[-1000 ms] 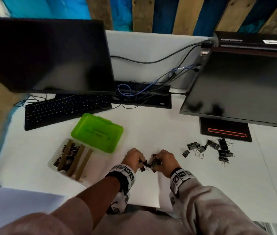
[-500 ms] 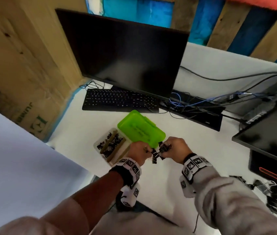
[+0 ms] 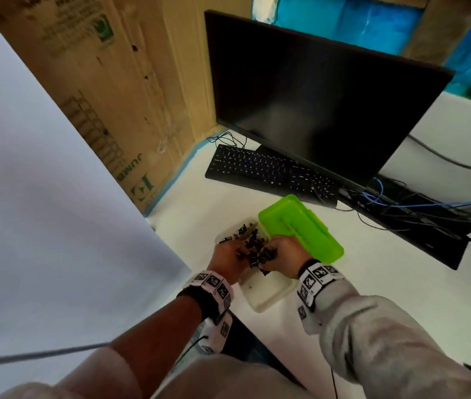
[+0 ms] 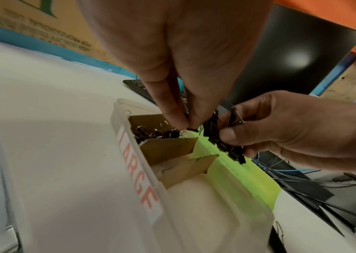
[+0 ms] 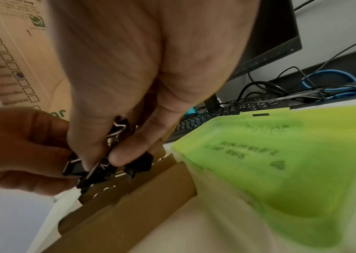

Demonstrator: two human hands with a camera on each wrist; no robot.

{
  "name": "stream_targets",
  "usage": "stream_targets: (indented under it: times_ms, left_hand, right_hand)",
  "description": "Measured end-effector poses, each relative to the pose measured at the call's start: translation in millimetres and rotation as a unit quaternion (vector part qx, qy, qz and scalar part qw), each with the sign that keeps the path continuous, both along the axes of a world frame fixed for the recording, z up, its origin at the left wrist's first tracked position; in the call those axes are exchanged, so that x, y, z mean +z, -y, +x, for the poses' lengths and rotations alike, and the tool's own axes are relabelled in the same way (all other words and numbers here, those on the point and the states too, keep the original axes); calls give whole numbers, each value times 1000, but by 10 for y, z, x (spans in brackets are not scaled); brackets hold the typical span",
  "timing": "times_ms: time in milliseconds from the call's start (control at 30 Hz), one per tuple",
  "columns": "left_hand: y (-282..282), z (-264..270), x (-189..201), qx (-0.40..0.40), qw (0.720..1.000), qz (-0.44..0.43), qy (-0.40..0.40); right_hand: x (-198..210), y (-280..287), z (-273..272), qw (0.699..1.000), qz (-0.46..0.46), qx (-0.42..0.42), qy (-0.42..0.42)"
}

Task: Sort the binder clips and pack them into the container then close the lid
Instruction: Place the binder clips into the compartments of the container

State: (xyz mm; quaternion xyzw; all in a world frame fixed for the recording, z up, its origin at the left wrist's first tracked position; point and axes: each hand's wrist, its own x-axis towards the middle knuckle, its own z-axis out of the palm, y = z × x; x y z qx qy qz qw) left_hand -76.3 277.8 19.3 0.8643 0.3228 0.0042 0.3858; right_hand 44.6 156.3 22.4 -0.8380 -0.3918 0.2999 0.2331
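Note:
A translucent container [image 3: 267, 298] lies on the white desk, its green lid [image 3: 300, 228] hinged open at the back. Cardboard dividers [image 4: 168, 149] split it into compartments, and its side bears a "LARGE" label [image 4: 137, 171]. Several black binder clips [image 4: 155, 133] lie in the far compartment. Both hands hover over that end. My right hand [image 3: 274, 254] grips a bunch of black clips [image 4: 222, 142]. My left hand [image 3: 235, 253] pinches a clip [image 4: 191, 127] at the bunch's edge, just above the far compartment. The near compartment holds nothing.
A black keyboard [image 3: 257, 171] and a dark monitor [image 3: 314, 96] stand behind the container. Tangled cables [image 3: 401, 203] run at the back right. A cardboard box [image 3: 130, 96] walls off the left, with a white panel [image 3: 41, 197] in front of it.
Both hands carried the bunch of clips from the middle of the desk leftward and now hold it over the container. The head view swung left, so the loose pile is out of sight.

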Motion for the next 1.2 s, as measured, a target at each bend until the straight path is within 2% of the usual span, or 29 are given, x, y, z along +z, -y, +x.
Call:
stream_targets:
  times_ms: [133,300,433,733,900,1200]
  left_hand:
    - [-29,-57,-42,9,999,-27,-23]
    - [-51,-75,-46,-10,999,-46,-24]
    - [-100,-106,-106,-64,997,-38,-25]
    - [-214,-139,-120,-111,990,-2,-82]
    - [-231,-151,-146,-101,993,-20,-64]
    - [-176,-129,-210,-137,989,-12,-51]
  right_hand:
    - [6,-62,51,1000,-10,-20,-14]
    - [33,-157,62,997,-73,14,-7]
    - [46,-224,66,992,-121,37,4]
    - [45,-244,138,994,-94,-20,-51]
    - [25,-284,129,995,-65,-56,-50]
    - [-16,-306,30,990,-18,-139,-25]
